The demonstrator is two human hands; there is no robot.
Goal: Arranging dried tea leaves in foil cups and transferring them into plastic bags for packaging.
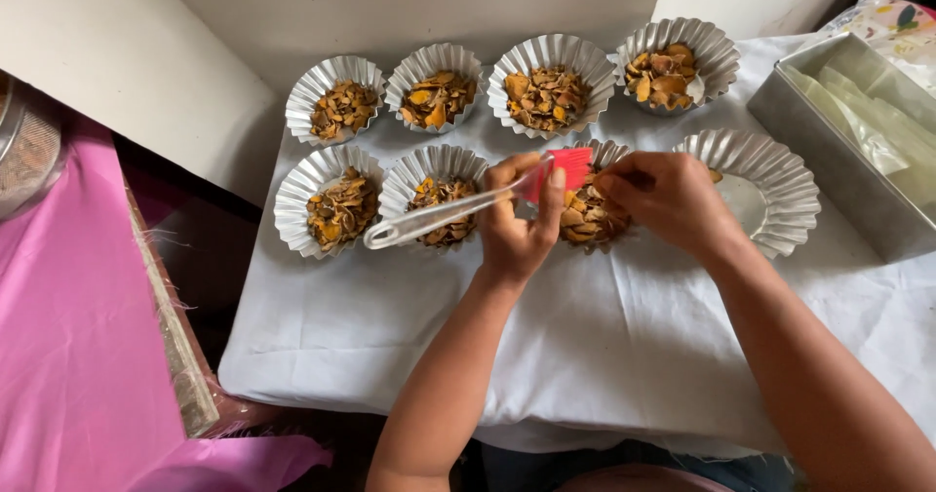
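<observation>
**Fluted foil cups of dried orange-brown slices, one being handled with a brush**

Silvery fluted foil cups stand in two rows on a table covered with a white cloth (604,355). Both hands meet over the third cup of the near row (592,214), which holds dried, curled slices in orange and brown.

The left hand (517,224) grips a pastry brush (468,204) with its fingers curled round the handle; the clear handle points left across a neighbouring filled cup (436,195), and the red bristle head (567,168) sits just above the slices. The right hand (668,197) reaches in from the right, fingertips drawn together at the bristles or the slices beneath; which of the two it pinches cannot be told.

Judging from this, the step in hand is working on the contents of this one cup, with brush and fingers together. A next move would call for keeping the light cup from tipping and the slices inside its rim.

To the right, near the cloth's right edge, one cup (770,185) looks almost empty. Four filled cups line the far edge (546,87), and another filled cup (327,204) stands at the left end of the near row. A metal tray (780,112) holding pale sheets sits at the far right corner. Pink fabric (68,336) lies off the table's left side.
</observation>
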